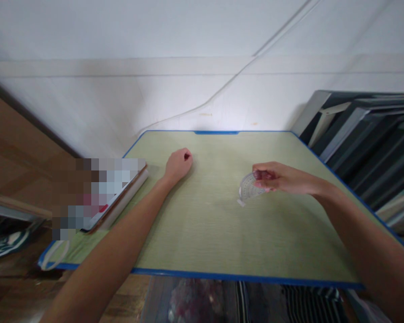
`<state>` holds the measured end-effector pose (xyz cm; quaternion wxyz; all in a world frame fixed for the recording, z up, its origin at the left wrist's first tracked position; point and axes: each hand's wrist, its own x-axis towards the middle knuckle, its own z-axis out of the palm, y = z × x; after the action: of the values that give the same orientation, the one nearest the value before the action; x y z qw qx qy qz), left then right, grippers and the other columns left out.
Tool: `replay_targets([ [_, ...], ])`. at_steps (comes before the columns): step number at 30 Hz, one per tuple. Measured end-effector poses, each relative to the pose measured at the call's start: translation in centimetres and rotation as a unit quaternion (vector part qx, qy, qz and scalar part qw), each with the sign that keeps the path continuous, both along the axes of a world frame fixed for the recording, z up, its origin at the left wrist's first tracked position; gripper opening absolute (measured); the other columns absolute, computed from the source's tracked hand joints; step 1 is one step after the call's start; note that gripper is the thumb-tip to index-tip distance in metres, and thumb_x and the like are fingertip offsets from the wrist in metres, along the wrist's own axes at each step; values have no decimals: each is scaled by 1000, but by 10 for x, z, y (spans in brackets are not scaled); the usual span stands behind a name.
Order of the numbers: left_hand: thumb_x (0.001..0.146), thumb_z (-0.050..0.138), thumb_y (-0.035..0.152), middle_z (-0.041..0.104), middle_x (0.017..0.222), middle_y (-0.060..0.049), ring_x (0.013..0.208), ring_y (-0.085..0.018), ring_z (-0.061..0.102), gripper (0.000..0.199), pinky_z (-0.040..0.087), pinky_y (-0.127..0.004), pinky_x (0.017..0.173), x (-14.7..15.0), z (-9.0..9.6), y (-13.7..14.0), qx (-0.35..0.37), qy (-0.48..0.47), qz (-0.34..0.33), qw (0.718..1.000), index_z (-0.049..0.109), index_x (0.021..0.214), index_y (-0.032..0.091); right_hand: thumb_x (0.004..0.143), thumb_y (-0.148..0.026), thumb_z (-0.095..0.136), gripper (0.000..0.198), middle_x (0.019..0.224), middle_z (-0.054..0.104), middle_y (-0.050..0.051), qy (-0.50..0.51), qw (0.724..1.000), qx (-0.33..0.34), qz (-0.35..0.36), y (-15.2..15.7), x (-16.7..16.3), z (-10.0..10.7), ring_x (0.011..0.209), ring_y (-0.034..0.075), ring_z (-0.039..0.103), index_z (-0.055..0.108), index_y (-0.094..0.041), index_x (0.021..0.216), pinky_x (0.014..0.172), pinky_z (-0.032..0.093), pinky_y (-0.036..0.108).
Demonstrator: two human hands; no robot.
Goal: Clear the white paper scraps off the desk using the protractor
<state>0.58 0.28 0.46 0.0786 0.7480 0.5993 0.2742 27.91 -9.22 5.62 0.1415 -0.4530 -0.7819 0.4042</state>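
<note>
A clear, half-round protractor point(251, 186) with printed markings is gripped by my right hand point(276, 176), thumb and fingers pinching its right side. It is held tilted over the right half of the green tabletop point(202, 233). A small whitish patch point(241, 203) shows at the protractor's lower left tip; I cannot tell whether it is a separate piece or a reflection. Left of the middle, my left hand point(179, 165) rests on the tabletop as a closed fist. The gap in its curled fingers is dark, and nothing sticks out of it.
A partly blurred, box-like object point(121, 206) stands on the table's left side, with a white strap point(55, 255) near the corner. Blue edging point(222, 274) rims the table. A white wall point(175, 98) with a cable lies behind. Dark folded items point(373, 134) lean at the right.
</note>
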Motion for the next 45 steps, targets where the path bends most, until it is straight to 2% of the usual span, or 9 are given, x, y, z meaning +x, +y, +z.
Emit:
replay_targets([
  [5,73,40,21,64,78,-6,72,-14,52,20,41,-27,71,0,0,-1,1,1,0,1000,59,74,16,79,-36,53,25,58,44,-3,1,1000,9,16,1,8,0,52,8,43,44,-17,66,45,33,20],
  [12,73,40,21,64,78,-6,71,-14,52,21,41,-27,70,0,0,0,2,-1,2,1000,60,74,16,77,-37,55,25,58,43,-3,22,1000,-5,-3,1,9,2,51,8,43,43,-18,66,45,33,20],
  [23,73,40,21,64,78,-6,72,-15,52,20,41,-27,70,0,0,1,2,1,-2,1000,60,74,16,77,-37,54,25,55,45,-3,-19,1000,-10,8,0,7,3,49,8,43,44,-18,64,43,32,21],
  [32,73,39,21,64,77,-5,72,-14,52,21,40,-27,70,1,0,0,2,2,-1,1000,59,74,16,76,-38,55,27,58,40,-4,-53,994,-86,44,-4,11,9,52,7,42,41,-17,65,45,35,19],
  [45,73,40,21,63,77,-6,71,-14,52,20,40,-27,69,0,0,0,4,2,-3,1000,59,73,16,77,-36,55,27,58,40,-4,-68,985,-140,71,-6,13,7,53,7,42,39,-16,67,47,38,20],
])
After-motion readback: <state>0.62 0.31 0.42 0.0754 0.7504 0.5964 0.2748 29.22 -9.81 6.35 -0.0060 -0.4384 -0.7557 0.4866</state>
